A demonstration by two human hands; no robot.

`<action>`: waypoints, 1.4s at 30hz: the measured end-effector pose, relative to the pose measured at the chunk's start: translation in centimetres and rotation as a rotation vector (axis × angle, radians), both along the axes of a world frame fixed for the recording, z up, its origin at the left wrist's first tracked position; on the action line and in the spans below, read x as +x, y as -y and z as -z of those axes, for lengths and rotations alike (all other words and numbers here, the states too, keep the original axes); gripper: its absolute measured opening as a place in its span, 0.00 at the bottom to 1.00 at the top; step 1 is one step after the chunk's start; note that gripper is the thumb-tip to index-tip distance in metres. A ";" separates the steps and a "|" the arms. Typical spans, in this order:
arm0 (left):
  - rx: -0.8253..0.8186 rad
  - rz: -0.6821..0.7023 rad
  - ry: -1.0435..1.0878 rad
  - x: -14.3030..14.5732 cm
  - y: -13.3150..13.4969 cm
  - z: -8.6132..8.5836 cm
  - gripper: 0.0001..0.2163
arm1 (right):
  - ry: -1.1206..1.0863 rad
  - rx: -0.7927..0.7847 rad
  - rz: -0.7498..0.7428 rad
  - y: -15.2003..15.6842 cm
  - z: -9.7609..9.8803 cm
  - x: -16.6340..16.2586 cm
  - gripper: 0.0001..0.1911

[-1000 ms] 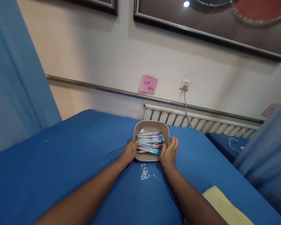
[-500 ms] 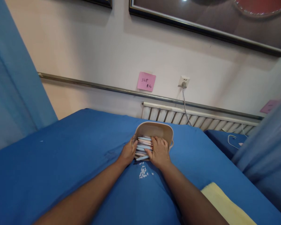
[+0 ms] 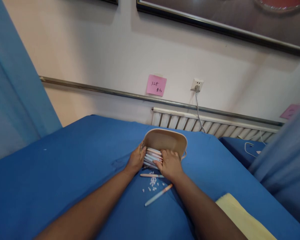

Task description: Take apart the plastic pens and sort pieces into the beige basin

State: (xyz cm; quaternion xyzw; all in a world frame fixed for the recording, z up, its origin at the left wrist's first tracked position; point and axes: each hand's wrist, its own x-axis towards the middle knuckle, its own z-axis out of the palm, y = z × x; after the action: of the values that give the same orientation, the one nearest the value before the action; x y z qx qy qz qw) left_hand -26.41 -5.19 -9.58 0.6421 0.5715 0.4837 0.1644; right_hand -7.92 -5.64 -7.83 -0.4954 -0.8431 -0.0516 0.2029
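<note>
A beige plastic basket (image 3: pixel 168 140) stands tipped on the blue cloth, its open side facing me. Several pale blue and pink pens (image 3: pixel 152 158) lie in a bundle at its near side. My left hand (image 3: pixel 135 160) clasps the left ends of the bundle, close to the basket's left rim. Over the right ends curl the fingers of my right hand (image 3: pixel 172 164). Outside the basket, a pink pen (image 3: pixel 150 175) lies just below the bundle, and a pale blue pen with an orange end (image 3: pixel 158 195) rests nearer me. Small white pieces (image 3: pixel 153 181) are scattered around them.
A blue cloth (image 3: pixel 90 150) covers the bed-like surface. Folded yellow fabric (image 3: pixel 242 216) lies at the right, near my forearm. Behind are a white radiator (image 3: pixel 180 121), a metal rail (image 3: pixel 110 92) and a plugged cable (image 3: pixel 198 110). Blue curtains (image 3: pixel 22 83) hang at the sides.
Two pens now lie on the cloth in front of the basket, out of the bundle. More white pieces are spread there. Both hands stay at the bundle, which has tilted slightly.
</note>
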 end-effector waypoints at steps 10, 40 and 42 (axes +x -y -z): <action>-0.082 0.024 0.052 -0.8 -0.1 -0.4 0.23 | 0.013 -0.009 -0.059 0.2 0.2 0.4 0.27; 0.392 0.016 -0.035 -3.0 -1.2 -0.3 0.21 | -0.012 -0.104 -0.322 1.9 -0.3 0.5 0.28; 0.427 0.067 -0.069 -3.0 -1.1 -0.5 0.21 | -0.044 -0.080 -0.317 1.8 -0.3 0.5 0.27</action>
State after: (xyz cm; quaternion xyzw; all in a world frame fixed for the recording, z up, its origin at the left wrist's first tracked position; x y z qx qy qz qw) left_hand -29.45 -4.09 -9.12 0.6972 0.4397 0.5658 0.0210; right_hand -7.41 -7.42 -7.52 -0.3649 -0.9073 0.0256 0.2072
